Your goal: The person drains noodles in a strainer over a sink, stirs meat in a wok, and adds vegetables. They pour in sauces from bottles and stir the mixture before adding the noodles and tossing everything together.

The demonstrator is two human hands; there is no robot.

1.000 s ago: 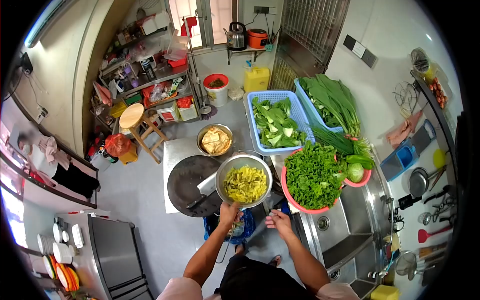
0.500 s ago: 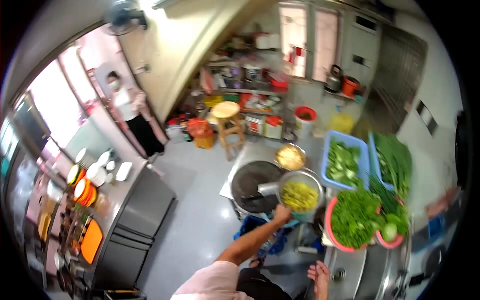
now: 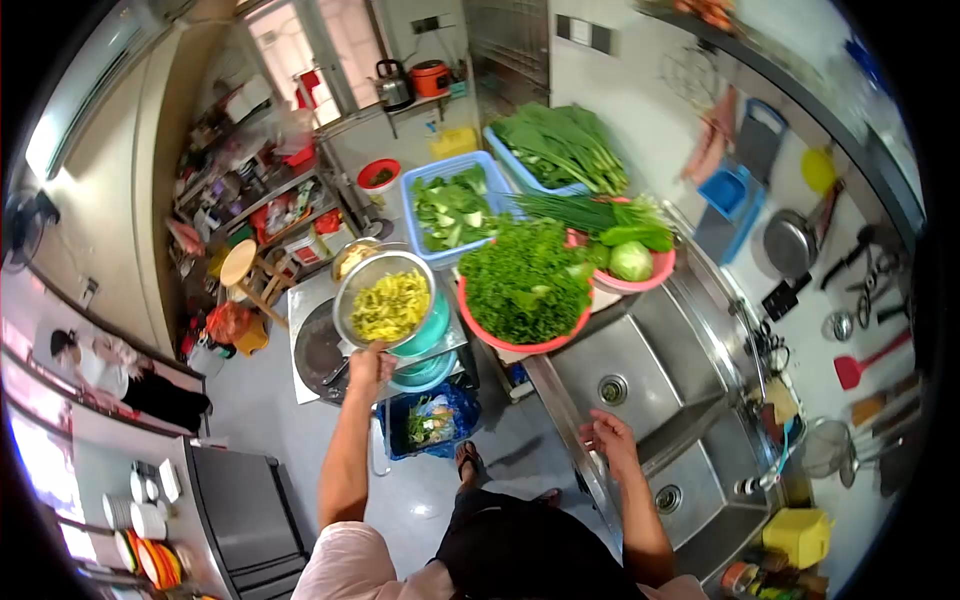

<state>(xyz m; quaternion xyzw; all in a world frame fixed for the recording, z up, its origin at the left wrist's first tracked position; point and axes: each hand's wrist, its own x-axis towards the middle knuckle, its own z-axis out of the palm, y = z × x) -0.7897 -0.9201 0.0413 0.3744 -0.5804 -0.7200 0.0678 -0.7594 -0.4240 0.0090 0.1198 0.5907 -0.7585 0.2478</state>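
Note:
My left hand (image 3: 371, 367) is closed on the near rim of a round metal bowl (image 3: 343, 312), its fingers partly hidden. Chopped yellow-green vegetables (image 3: 388, 306) fill the bowl. Just beneath and to its right shows a turquoise basin (image 3: 432, 330). Left of the bowl lies a dark round board (image 3: 312, 345), with a dark-handled tool (image 3: 336, 372) near my wrist. Over the edge of the metal sink (image 3: 655, 350), my right hand (image 3: 610, 437) is held in the air, fingers apart and holding nothing.
A pink basin of leafy greens (image 3: 525, 285), a blue basket of cut greens (image 3: 450, 205) and a cabbage (image 3: 631, 262) stand ahead. A blue-lined bin (image 3: 432, 420) sits on the floor. Pans and utensils hang on the right wall. Another person (image 3: 125, 380) stands far left.
My view has swung right toward the sink, so the other person now appears lower at the left. My left hand stays on the metal bowl. My right hand now shows at the sink's edge, fingers apart.

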